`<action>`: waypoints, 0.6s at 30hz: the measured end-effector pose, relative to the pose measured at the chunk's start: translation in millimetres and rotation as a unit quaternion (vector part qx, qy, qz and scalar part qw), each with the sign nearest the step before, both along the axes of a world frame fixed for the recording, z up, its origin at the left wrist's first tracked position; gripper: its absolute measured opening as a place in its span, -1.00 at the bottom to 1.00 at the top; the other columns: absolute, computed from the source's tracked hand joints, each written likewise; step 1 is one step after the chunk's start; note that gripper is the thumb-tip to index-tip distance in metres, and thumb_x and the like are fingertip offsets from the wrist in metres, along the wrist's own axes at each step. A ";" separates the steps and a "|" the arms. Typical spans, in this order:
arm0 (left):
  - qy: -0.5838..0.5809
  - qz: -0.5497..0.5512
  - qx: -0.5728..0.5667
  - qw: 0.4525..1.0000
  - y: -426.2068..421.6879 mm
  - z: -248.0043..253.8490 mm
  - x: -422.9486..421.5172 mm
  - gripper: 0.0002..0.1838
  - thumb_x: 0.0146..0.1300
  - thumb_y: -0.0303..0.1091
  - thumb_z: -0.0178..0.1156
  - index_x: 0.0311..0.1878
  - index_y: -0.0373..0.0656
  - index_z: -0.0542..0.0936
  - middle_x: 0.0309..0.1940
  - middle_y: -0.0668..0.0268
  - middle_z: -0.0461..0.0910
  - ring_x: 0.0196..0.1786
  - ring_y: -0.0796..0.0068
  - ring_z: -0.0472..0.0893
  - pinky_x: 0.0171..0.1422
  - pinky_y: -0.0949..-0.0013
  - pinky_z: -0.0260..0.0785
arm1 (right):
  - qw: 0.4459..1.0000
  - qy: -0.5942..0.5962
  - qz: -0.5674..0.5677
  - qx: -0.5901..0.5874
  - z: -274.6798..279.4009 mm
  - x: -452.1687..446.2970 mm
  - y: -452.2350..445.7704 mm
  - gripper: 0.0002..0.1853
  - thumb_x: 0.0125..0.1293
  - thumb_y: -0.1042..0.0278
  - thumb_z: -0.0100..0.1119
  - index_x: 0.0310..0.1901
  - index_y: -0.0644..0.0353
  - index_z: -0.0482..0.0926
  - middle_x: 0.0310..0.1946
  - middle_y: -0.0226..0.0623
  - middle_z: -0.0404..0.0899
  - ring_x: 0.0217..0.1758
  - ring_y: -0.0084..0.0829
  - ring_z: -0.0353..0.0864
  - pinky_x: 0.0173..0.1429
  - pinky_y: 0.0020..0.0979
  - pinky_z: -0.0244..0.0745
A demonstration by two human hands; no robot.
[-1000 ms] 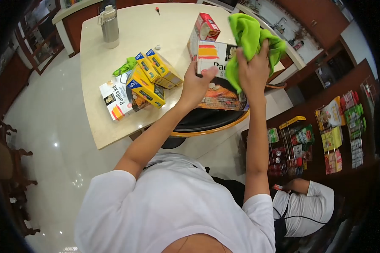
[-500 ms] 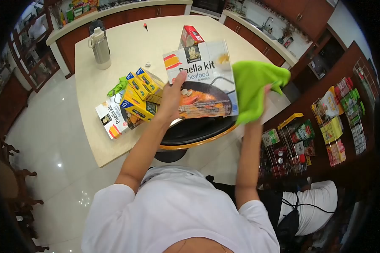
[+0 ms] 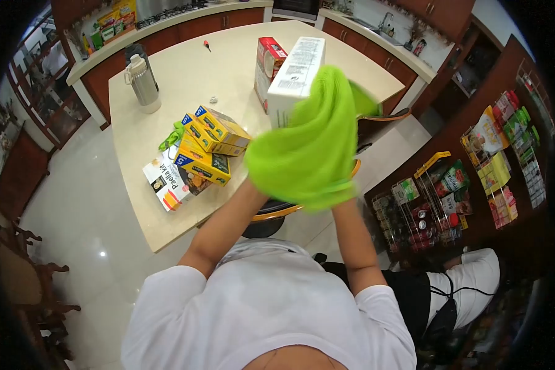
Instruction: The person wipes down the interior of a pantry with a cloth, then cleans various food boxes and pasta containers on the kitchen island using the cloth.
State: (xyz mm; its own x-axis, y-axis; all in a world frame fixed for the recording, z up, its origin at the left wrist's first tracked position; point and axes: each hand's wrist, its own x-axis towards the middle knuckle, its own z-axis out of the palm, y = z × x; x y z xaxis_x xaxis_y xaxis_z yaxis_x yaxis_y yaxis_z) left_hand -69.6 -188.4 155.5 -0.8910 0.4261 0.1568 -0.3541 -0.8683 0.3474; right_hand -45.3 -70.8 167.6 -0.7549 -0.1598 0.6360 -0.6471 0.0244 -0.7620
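Where cloth (image 3: 308, 148) (grn) hangs, it hides 2 hands.

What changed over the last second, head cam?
The green cloth went from the raised white box's right side to in front of it. That box turned: its printed front faced the camera, now a narrow side does. The cloth hides both hands, so any grip change can't be told. Unchanged: yellow boxes on the lying paella kit, red box, flask.
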 end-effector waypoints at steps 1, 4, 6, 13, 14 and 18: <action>0.014 -0.018 0.039 0.999 1.2 -8.7 2.4 -0.29 0.23 0.25 -0.06 0.24 -0.13 0.30 -0.14 0.10 0.53 -0.14 0.33 0.57 -0.06 0.30 0.47 | 0.988 0.068 -0.028 0.133 3.2 8.5 2.4 -0.36 0.26 0.11 0.10 0.28 0.27 0.17 0.20 -0.09 0.28 0.19 -0.18 0.34 0.26 -0.17 0.22; 0.045 -0.015 0.119 0.992 -7.7 -34.9 2.7 -0.30 0.23 0.24 -0.06 0.24 -0.13 0.30 -0.14 0.10 0.53 -0.14 0.33 0.57 -0.05 0.30 0.47 | 0.746 -0.279 -0.063 0.601 93.3 31.8 2.4 -0.52 0.36 0.16 -0.04 0.19 0.31 0.31 0.22 -0.03 0.27 0.28 -0.21 0.26 0.30 -0.28 0.24; 0.050 0.000 0.142 0.989 -24.4 -46.7 7.4 -0.30 0.23 0.23 -0.06 0.25 -0.14 0.29 -0.14 0.10 0.52 -0.13 0.32 0.56 -0.05 0.29 0.47 | 0.881 -0.105 0.142 0.439 73.7 40.4 39.9 -0.56 0.33 0.17 -0.02 0.10 0.34 0.40 0.14 0.04 0.34 0.22 -0.13 0.31 0.24 -0.23 0.26; 0.066 0.043 0.155 0.985 -78.2 -77.4 41.9 -0.30 0.24 0.21 -0.06 0.25 -0.14 0.28 -0.14 0.10 0.52 -0.11 0.31 0.56 -0.03 0.29 0.47 | 0.754 0.187 -0.194 0.600 240.0 169.5 120.4 -0.43 0.18 0.28 0.14 0.24 0.16 0.27 0.20 -0.06 0.32 0.09 -0.17 0.49 0.09 -0.25 0.41; 0.070 0.044 0.151 0.985 -80.0 -78.8 44.6 -0.31 0.24 0.21 -0.06 0.25 -0.14 0.28 -0.14 0.10 0.52 -0.11 0.31 0.56 -0.03 0.29 0.47 | 0.726 0.207 -0.259 0.602 250.3 186.1 133.8 -0.42 0.19 0.28 0.14 0.25 0.17 0.25 0.21 -0.07 0.31 0.09 -0.18 0.48 0.10 -0.26 0.41; 0.080 0.031 0.146 0.985 -74.1 -81.2 50.3 -0.31 0.24 0.20 -0.06 0.26 -0.15 0.27 -0.14 0.10 0.51 -0.10 0.30 0.55 -0.02 0.28 0.47 | 0.671 0.188 -0.358 0.622 252.0 206.0 164.1 -0.40 0.21 0.27 0.13 0.27 0.17 0.19 0.22 -0.09 0.29 0.11 -0.21 0.45 0.11 -0.28 0.39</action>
